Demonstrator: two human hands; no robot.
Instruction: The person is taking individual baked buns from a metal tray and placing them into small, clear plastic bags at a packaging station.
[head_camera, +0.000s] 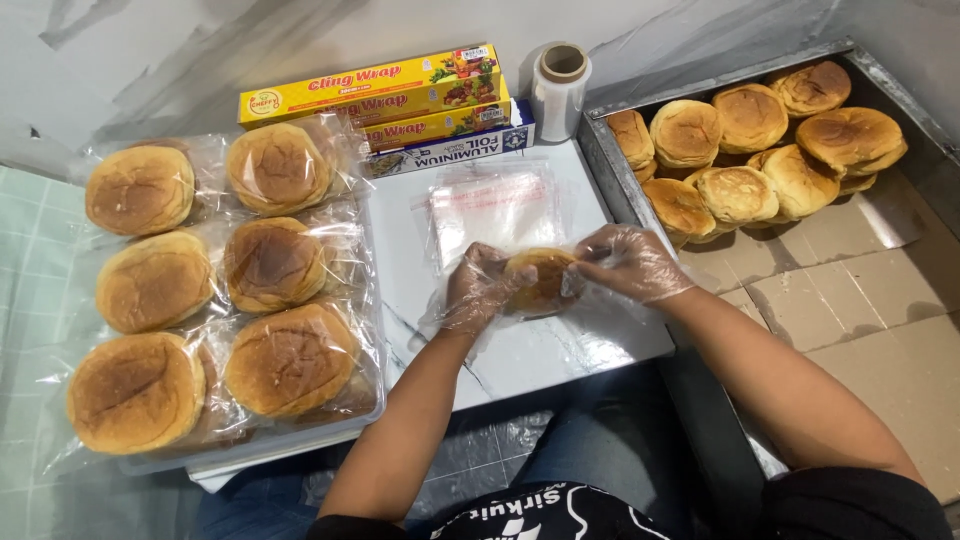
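- The left hand (478, 290), covered by a thin clear plastic glove, grasps the left side of a round golden-brown bun (541, 278), its fingers curled against the bun's edge.
- The right hand (628, 262), gloved the same way, grips the bun's right side, fingers pinching at the clear plastic bag (520, 325) that wraps around the bun.
- The bun sits between both hands, low over the white marbled board (560, 355), near its middle and towards the person's side.
- Just beyond the hands, a flat stack of empty clear plastic bags (495, 205) lies on the same board.
- At the far edge of the board lie long yellow boxes of cling film (370, 88) stacked on a blue-and-white box of aluminium foil (450, 150), with an upright roll of clear film (560, 88) just beside them on the right.
- To the left, six bagged buns (215, 290) lie in two columns of three on a pale tray (250, 452), each in its own clear bag.
- To the right, a metal tray (606, 160) lined with brown cardboard (860, 300) holds a pile of unwrapped buns (760, 150) crowded into its far end, well apart from the hands.
- The person's dark garment (560, 512) shows at the bottom of the view.
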